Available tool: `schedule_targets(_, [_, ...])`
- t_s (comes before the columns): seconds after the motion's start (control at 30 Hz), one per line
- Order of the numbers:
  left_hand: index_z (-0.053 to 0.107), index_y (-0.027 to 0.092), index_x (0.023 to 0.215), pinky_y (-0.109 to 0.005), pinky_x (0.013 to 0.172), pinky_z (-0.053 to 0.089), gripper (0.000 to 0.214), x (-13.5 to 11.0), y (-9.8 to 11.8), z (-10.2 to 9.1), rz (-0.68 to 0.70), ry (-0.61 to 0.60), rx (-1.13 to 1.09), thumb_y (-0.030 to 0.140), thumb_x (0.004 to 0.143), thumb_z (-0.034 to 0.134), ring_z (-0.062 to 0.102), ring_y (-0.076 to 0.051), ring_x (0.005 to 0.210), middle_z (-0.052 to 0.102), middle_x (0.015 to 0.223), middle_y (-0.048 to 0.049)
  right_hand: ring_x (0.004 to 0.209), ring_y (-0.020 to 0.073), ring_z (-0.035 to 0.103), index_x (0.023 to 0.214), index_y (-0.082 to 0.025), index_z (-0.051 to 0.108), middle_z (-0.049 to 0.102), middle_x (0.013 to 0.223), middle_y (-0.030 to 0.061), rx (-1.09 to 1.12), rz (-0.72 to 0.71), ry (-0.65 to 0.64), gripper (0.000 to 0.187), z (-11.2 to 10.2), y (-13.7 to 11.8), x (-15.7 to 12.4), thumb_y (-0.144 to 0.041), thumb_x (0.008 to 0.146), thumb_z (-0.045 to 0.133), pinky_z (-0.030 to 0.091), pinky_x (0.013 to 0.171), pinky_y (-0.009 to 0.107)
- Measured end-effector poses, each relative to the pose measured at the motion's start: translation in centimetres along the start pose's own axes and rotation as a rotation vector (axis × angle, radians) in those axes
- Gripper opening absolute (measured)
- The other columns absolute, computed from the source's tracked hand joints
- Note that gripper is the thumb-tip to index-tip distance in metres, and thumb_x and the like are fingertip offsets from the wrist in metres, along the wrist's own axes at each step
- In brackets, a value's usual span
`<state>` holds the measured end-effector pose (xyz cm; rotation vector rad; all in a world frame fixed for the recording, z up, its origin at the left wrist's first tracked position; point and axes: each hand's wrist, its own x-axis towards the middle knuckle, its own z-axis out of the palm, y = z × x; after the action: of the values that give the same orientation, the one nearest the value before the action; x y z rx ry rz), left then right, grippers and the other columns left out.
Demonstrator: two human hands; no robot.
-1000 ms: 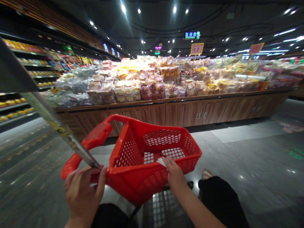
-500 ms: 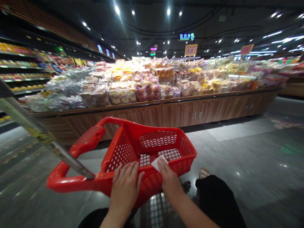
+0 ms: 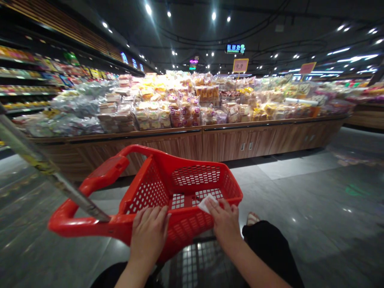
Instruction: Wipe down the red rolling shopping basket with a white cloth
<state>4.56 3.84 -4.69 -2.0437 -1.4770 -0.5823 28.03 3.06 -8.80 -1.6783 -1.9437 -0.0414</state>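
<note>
Red shopping basket [image 3: 162,157] sits under the fingers. The left hand [image 3: 149,234] drapes over its front rim, grip unclear; the right hand [image 3: 224,224] pinches a white tissue [image 3: 207,204]. A long labelled strip [image 3: 45,170] crosses its handle [image 3: 75,218]. Beyond stands a wooden counter [image 3: 168,146] of packaged bread [image 3: 180,108].

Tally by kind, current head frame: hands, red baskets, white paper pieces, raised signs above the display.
Hands: 2 (left hand, right hand)
Red plastic shopping basket: 1
White paper piece: 1
Raised signs: 2 (yellow sign, pink sign)
Total: 6
</note>
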Motion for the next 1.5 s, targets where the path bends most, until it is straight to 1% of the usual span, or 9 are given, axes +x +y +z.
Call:
schedule_targets(0.17, [0.065, 0.019, 0.098, -0.043, 0.095, 0.033, 0.021, -0.1, -0.4, 0.0, -0.009, 0.003, 0.02, 0.028, 0.084, 0.05, 0.059, -0.025, 0.092, 0.07, 0.093, -0.0054, 0.122, 0.0285, 0.045, 0.128, -0.023, 0.052, 0.053, 0.132, 0.0075, -0.067, 0.067, 0.002, 0.055, -0.1, 3.5, 0.2, 0.0, 0.08, 0.038, 0.026, 0.097, 0.056])
schedule_targets(0.3, [0.065, 0.021, 0.097, -0.043, 0.094, 0.033, 0.02, -0.1, -0.6, 0.2, 0.009, 0.016, 0.026, 0.027, 0.083, 0.051, 0.059, -0.024, 0.091, 0.069, 0.094, -0.006, 0.129, 0.026, 0.038, 0.131, -0.022, 0.048, 0.048, 0.137, 0.0075, -0.016, -0.097, 0.032, 0.058, 2.1, -0.3, -0.1, 0.0, 0.079, 0.041, 0.017, 0.106, 0.054])
schedule_targets(0.43, [0.064, 0.022, 0.097, -0.041, 0.093, 0.034, 0.02, -0.2, -1.4, 0.7, 0.04, 0.046, 0.017, 0.028, 0.083, 0.051, 0.06, -0.023, 0.09, 0.07, 0.094, -0.0057, 0.132, 0.0232, 0.034, 0.135, -0.018, 0.044, 0.043, 0.14, 0.0092, 0.042, -0.277, 0.056, 0.061, 3.5, -3.4, -0.2, 0.0, 0.077, 0.042, 0.023, 0.108, 0.045])
schedule_targets(0.57, [0.064, 0.023, 0.098, -0.041, 0.091, 0.035, 0.021, -0.4, -2.6, 1.2, 0.069, 0.055, 0.005, 0.03, 0.083, 0.051, 0.061, -0.023, 0.089, 0.07, 0.093, -0.0048, 0.13, 0.0196, 0.038, 0.133, -0.017, 0.045, 0.046, 0.138, 0.0077, 0.018, -0.246, 0.069, 0.063, 2.7, -0.3, -0.3, 0.005, 0.075, 0.037, 0.022, 0.11, 0.043])
schedule_targets(0.77, [0.064, 0.022, 0.098, -0.041, 0.091, 0.034, 0.022, -0.4, -3.1, 1.5, 0.062, 0.047, -0.006, 0.03, 0.084, 0.05, 0.06, -0.024, 0.091, 0.07, 0.095, -0.0048, 0.119, 0.023, 0.051, 0.124, -0.01, 0.055, 0.057, 0.127, 0.0136, -0.117, -0.008, 0.131, 0.055, 1.5, 6.7, -0.2, 0.007, 0.076, 0.034, 0.03, 0.106, 0.047])
schedule_targets(0.97, [0.063, 0.022, 0.094, -0.041, 0.091, 0.034, 0.021, -0.2, -3.4, 1.0, 0.075, 0.075, -0.018, 0.034, 0.084, 0.049, 0.059, -0.024, 0.089, 0.07, 0.091, -0.0055, 0.129, 0.0206, 0.039, 0.132, -0.01, 0.046, 0.048, 0.136, 0.0121, -0.049, -0.25, 0.124, 0.064, 3.3, 2.7, -0.6, 0.007, 0.071, 0.035, 0.036, 0.105, 0.04])
schedule_targets(1.07, [0.062, 0.021, 0.089, -0.04, 0.09, 0.034, 0.023, -0.2, -4.1, 0.9, 0.087, 0.07, 0.001, 0.04, 0.084, 0.049, 0.059, -0.024, 0.088, 0.069, 0.088, -0.0057, 0.13, 0.0191, 0.039, 0.133, -0.011, 0.046, 0.047, 0.137, 0.0111, 0.006, -0.339, 0.123, 0.068, 3.2, 2.5, -0.8, 0.007, 0.068, 0.035, 0.037, 0.104, 0.039])
schedule_targets(1.3, [0.062, 0.019, 0.087, -0.041, 0.087, 0.035, 0.03, 0.0, -5.5, 0.5, 0.03, -0.069, 0.03, 0.041, 0.088, 0.041, 0.057, -0.025, 0.085, 0.068, 0.085, -0.0061, 0.114, 0.0219, 0.055, 0.12, -0.014, 0.059, 0.063, 0.12, 0.0091, -0.046, -0.079, 0.205, 0.06, 2.1, 8.0, -1.1, 0.009, 0.07, 0.033, 0.033, 0.103, 0.047])
schedule_targets(1.5, [0.062, 0.02, 0.087, -0.041, 0.087, 0.036, 0.035, 0.0, -7.6, 0.9, 0.052, -0.072, 0.018, 0.044, 0.089, 0.037, 0.058, -0.025, 0.087, 0.069, 0.088, -0.0057, 0.128, 0.0186, 0.041, 0.127, -0.014, 0.052, 0.052, 0.133, 0.0075, 0.015, -0.199, 0.211, 0.066, 3.2, 4.4, -2.5, 0.01, 0.069, 0.031, 0.027, 0.107, 0.042])
